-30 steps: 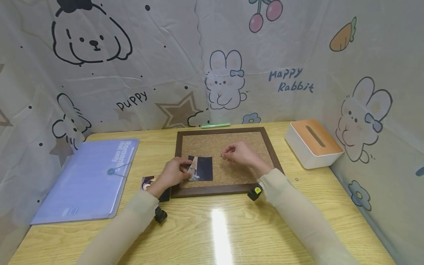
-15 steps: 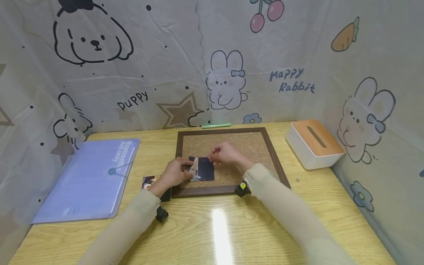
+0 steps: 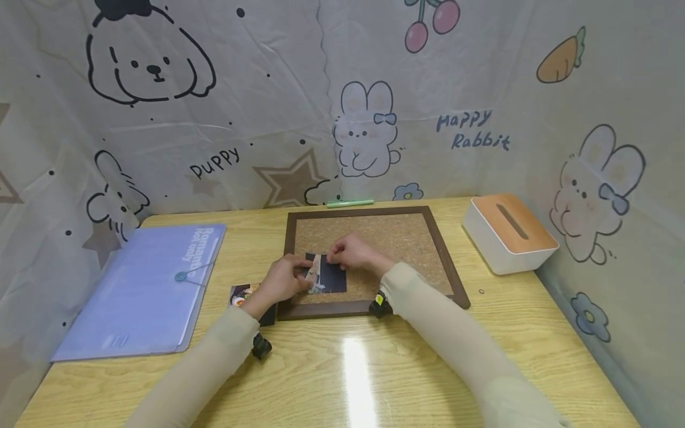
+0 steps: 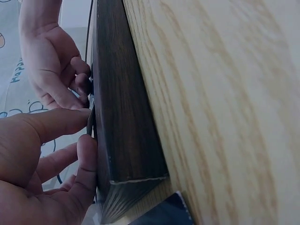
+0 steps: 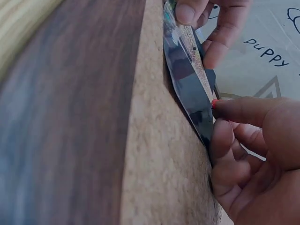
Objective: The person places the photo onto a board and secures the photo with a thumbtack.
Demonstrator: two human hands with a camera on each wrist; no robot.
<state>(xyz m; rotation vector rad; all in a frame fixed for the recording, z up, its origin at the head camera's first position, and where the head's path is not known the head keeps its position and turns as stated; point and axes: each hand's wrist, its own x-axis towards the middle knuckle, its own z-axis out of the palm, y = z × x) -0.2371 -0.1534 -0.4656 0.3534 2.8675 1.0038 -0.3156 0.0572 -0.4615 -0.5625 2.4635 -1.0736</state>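
A dark photo (image 3: 334, 278) lies over the lower left part of a brown-framed cork board (image 3: 385, 229). My left hand (image 3: 282, 277) holds its left edge between thumb and fingers. At the photo's upper edge, my right hand (image 3: 354, 252) pinches a small red push pin (image 5: 214, 103), mostly covered by the fingertips. The right wrist view has the photo (image 5: 187, 89) bowed slightly off the cork. Whether the pin's point has entered the cork cannot be seen.
Partly under my left forearm, another photo (image 3: 239, 293) lies beside the board. A blue folder (image 3: 139, 291) is at the left, a tissue box (image 3: 508, 235) at the right. Behind the board lie a green pen (image 3: 350, 203); right of it, a small ring (image 3: 481, 291).
My right hand has moved left across the cork with the red push pin, from right of the photo to its upper edge. My left hand has kept its hold on the photo.
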